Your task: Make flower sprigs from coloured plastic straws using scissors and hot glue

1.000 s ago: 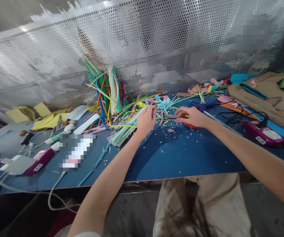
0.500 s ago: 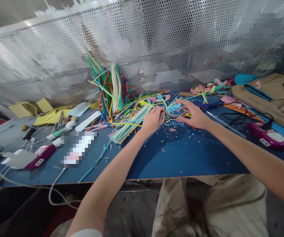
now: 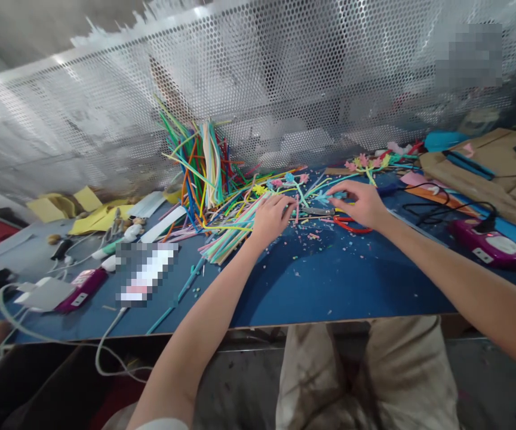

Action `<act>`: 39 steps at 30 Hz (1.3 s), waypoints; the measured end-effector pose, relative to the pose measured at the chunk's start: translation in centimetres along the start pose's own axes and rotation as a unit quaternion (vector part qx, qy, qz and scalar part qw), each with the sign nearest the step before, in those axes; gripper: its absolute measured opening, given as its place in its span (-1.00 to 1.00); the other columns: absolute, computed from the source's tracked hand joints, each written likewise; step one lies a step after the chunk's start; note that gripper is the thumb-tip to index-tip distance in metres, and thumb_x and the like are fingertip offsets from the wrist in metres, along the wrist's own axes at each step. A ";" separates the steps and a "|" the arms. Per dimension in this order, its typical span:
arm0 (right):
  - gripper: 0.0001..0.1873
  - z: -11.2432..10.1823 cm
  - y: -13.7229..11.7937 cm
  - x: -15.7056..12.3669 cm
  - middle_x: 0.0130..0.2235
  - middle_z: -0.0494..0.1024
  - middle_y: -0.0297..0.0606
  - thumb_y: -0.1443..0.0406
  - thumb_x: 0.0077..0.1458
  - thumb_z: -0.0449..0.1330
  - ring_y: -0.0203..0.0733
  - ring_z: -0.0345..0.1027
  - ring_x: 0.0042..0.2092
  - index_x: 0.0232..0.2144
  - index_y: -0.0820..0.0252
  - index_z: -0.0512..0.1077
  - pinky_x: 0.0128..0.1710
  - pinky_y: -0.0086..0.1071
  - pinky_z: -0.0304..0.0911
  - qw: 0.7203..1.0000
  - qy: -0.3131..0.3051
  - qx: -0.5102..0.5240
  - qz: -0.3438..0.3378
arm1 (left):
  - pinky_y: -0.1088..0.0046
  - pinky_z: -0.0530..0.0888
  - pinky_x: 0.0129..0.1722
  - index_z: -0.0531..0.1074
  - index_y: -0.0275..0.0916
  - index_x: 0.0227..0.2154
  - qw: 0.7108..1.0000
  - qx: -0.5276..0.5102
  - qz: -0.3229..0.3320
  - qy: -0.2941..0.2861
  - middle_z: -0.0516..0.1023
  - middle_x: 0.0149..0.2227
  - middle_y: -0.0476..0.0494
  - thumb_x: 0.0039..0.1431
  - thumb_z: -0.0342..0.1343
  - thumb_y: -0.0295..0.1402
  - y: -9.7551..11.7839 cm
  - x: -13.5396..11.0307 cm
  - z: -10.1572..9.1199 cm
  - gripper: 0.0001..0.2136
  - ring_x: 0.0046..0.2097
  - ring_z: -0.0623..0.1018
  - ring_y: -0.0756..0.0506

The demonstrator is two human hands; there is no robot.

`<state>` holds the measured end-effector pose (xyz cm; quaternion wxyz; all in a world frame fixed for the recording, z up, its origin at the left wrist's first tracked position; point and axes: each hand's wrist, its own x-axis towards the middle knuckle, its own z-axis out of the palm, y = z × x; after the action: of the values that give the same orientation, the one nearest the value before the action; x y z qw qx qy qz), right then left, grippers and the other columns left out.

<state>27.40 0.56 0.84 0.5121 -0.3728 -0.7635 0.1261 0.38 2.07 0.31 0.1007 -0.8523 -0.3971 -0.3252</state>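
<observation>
My left hand (image 3: 275, 216) is closed, fingertips bent together beside a short pink pipe cleaner piece (image 3: 297, 206); what it pinches is too small to make out. My right hand (image 3: 362, 204) pinches a light blue pipe-cleaner flower (image 3: 324, 197) between thumb and fingers. Just below that hand lie scissors with red handles (image 3: 352, 226), their blades pointing left toward my left hand. Under my left wrist spreads a bundle of pastel pipe cleaners (image 3: 229, 239). Pink, blue and yellow pipe-cleaner flowers (image 3: 289, 178) stand behind the hands.
Upright coloured pipe cleaners (image 3: 199, 161) lean near a perforated metal panel (image 3: 285, 89). On the left are a phone (image 3: 148, 278), cables and a purple power strip (image 3: 81, 289). A second purple strip (image 3: 491, 243) and brown paper (image 3: 504, 173) occupy the right. Small clippings litter the blue tabletop (image 3: 303, 292).
My right hand's fingers have closed from a wide spread onto the blue flower. The scissors' red handles now show more clearly below it. My left hand stays nearly in place.
</observation>
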 end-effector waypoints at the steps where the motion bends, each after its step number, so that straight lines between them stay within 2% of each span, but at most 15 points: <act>1: -0.84 -0.4 0.3 0.1 -0.18 0.64 -0.23 0.14 0.13 0.30 0.00 0.51 -0.14 -0.27 0.03 0.60 -0.13 -0.13 0.40 1.000 0.020 0.001 0.016 | 0.27 0.30 0.06 0.50 -0.12 -0.15 1.000 0.010 -0.016 0.010 0.63 -0.13 -0.11 0.46 -0.05 -0.19 -0.4 -0.1 0.0 -0.76 -0.05 0.56 -0.12; 3: -0.83 -1.1 1.2 0.5 -0.23 0.63 -0.24 0.16 0.08 0.32 -0.10 0.48 -0.25 -0.30 0.08 0.59 -0.23 -0.21 0.38 0.997 0.063 0.013 0.045 | 0.23 0.25 0.10 0.50 -0.11 -0.18 0.997 0.023 -0.056 0.037 0.64 -0.15 -0.08 0.45 -0.04 -0.19 -1.3 -0.2 0.1 -0.77 -0.07 0.56 -0.11; 6: -0.86 -1.9 2.7 1.1 -0.34 0.58 -0.32 0.22 -0.02 0.34 -0.25 0.35 -0.42 -0.33 0.08 0.58 -0.41 -0.33 0.30 0.983 0.140 0.067 0.097 | 0.26 0.25 0.05 0.48 -0.12 -0.19 0.992 0.026 -0.105 0.068 0.65 -0.17 -0.06 0.45 -0.02 -0.21 -2.6 -0.3 0.5 -0.80 -0.12 0.57 -0.11; 9: -0.82 -2.2 4.2 1.7 -0.48 0.48 -0.40 0.27 -0.11 0.34 -0.29 0.28 -0.48 -0.35 0.06 0.56 -0.53 -0.39 0.22 0.939 0.228 0.167 0.197 | 0.33 0.30 -0.07 0.47 -0.14 -0.19 0.986 0.013 -0.149 0.077 0.64 -0.16 -0.10 0.43 0.00 -0.23 -3.6 -0.2 0.8 -0.82 -0.15 0.58 -0.11; 12: -0.85 -2.3 5.4 2.1 -0.48 0.46 -0.39 0.29 -0.17 0.31 -0.29 0.28 -0.49 -0.42 0.06 0.50 -0.63 -0.44 0.16 0.884 0.292 0.235 0.280 | 0.39 0.35 -0.16 0.48 -0.15 -0.20 0.981 -0.020 -0.179 0.070 0.65 -0.20 -0.10 0.41 0.03 -0.22 -4.1 -0.1 1.0 -0.82 -0.21 0.59 -0.10; 15: -0.90 -2.6 6.1 2.1 -0.50 0.41 -0.40 0.29 -0.17 0.28 -0.32 0.24 -0.53 -0.49 0.07 0.42 -0.67 -0.46 0.13 0.844 0.333 0.258 0.332 | 0.39 0.40 -0.18 0.49 -0.15 -0.25 0.974 -0.069 -0.206 0.065 0.65 -0.29 -0.07 0.41 0.01 -0.18 -4.3 0.0 1.2 -0.78 -0.24 0.60 -0.10; 17: -0.87 -2.7 6.4 2.1 -0.53 0.36 -0.43 0.26 -0.13 0.27 -0.33 0.22 -0.55 -0.51 0.07 0.36 -0.67 -0.46 0.15 0.835 0.343 0.260 0.342 | 0.38 0.43 -0.18 0.49 -0.15 -0.27 0.970 -0.101 -0.215 0.057 0.64 -0.30 -0.07 0.40 0.02 -0.21 -4.4 0.0 1.4 -0.79 -0.26 0.60 -0.09; 21: -0.83 -2.4 6.5 2.0 -0.54 0.33 -0.46 0.23 -0.10 0.28 -0.36 0.20 -0.55 -0.45 0.07 0.33 -0.64 -0.46 0.16 0.849 0.335 0.248 0.324 | 0.40 0.43 -0.25 0.47 -0.15 -0.17 0.974 -0.107 -0.194 0.046 0.64 -0.25 -0.06 0.30 0.15 -0.22 -4.2 -0.1 1.3 -0.85 -0.34 0.56 -0.05; 25: -0.81 -1.1 5.9 1.6 -0.56 0.31 -0.47 0.27 -0.11 0.30 -0.33 0.19 -0.55 -0.38 0.08 0.39 -0.59 -0.42 0.15 0.872 0.301 0.237 0.304 | 0.41 0.42 -0.29 0.51 -0.13 -0.21 0.982 -0.070 -0.169 0.045 0.61 -0.39 -0.02 0.39 0.03 -0.08 -3.3 -0.2 0.6 -0.73 -0.40 0.54 -0.04; 28: -0.84 0.0 5.3 1.2 -0.54 0.32 -0.44 0.26 -0.07 0.30 -0.29 0.21 -0.51 -0.36 0.08 0.44 -0.52 -0.36 0.21 0.905 0.232 0.223 0.278 | 0.34 0.44 -0.09 0.52 -0.13 -0.20 0.992 -0.033 -0.086 0.087 0.64 -0.20 -0.09 0.39 0.05 -0.09 -2.3 -0.2 -0.1 -0.75 -0.22 0.57 -0.08; 30: -0.83 0.5 4.8 0.9 -0.52 0.36 -0.43 0.26 -0.06 0.30 -0.27 0.22 -0.49 -0.32 0.08 0.47 -0.46 -0.33 0.23 0.927 0.190 0.207 0.250 | 0.27 0.42 0.03 0.53 -0.13 -0.20 0.994 -0.008 -0.050 0.095 0.64 -0.16 -0.12 0.40 0.03 -0.10 -1.5 -0.2 -0.5 -0.74 -0.08 0.56 -0.13; 32: -0.79 1.0 4.2 0.6 -0.49 0.40 -0.41 0.23 -0.05 0.32 -0.26 0.24 -0.47 -0.29 0.09 0.49 -0.42 -0.30 0.26 0.945 0.163 0.182 0.218 | 0.20 0.37 0.11 0.53 -0.12 -0.09 0.994 0.022 -0.036 0.098 0.62 -0.06 -0.16 0.38 0.06 -0.08 -0.7 -0.1 -0.8 -0.73 0.04 0.52 -0.19; 35: -0.72 1.5 3.5 0.1 -0.42 0.46 -0.39 0.15 -0.04 0.35 -0.24 0.29 -0.43 -0.25 0.07 0.52 -0.37 -0.29 0.31 0.964 0.119 0.151 0.182 | 0.14 0.31 0.19 0.43 -0.09 0.13 0.995 0.044 -0.007 0.085 0.52 0.15 -0.22 0.32 0.12 -0.05 0.5 0.1 -1.0 -0.59 0.18 0.44 -0.26; 37: -0.70 2.0 3.1 -0.2 -0.37 0.51 -0.37 0.11 -0.05 0.36 -0.22 0.33 -0.39 -0.24 0.06 0.53 -0.33 -0.28 0.35 0.970 0.085 0.148 0.175 | 0.14 0.30 0.20 0.42 -0.08 0.14 0.997 0.037 0.017 0.059 0.52 0.15 -0.21 0.35 0.09 -0.08 1.1 0.2 -1.0 -0.62 0.19 0.44 -0.25; 39: -0.69 2.4 2.8 -0.5 -0.33 0.54 -0.35 0.10 -0.05 0.37 -0.21 0.37 -0.36 -0.24 0.06 0.54 -0.30 -0.28 0.37 0.971 0.058 0.153 0.174 | 0.17 0.30 0.17 0.48 -0.06 0.06 0.998 0.025 0.033 0.041 0.59 0.05 -0.17 0.41 0.02 -0.14 1.6 0.2 -0.8 -0.71 0.13 0.48 -0.21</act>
<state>26.61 2.61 -2.17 0.5767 -0.4243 -0.6272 0.3065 1.24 0.78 1.17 0.1486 -0.8481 -0.3721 -0.3467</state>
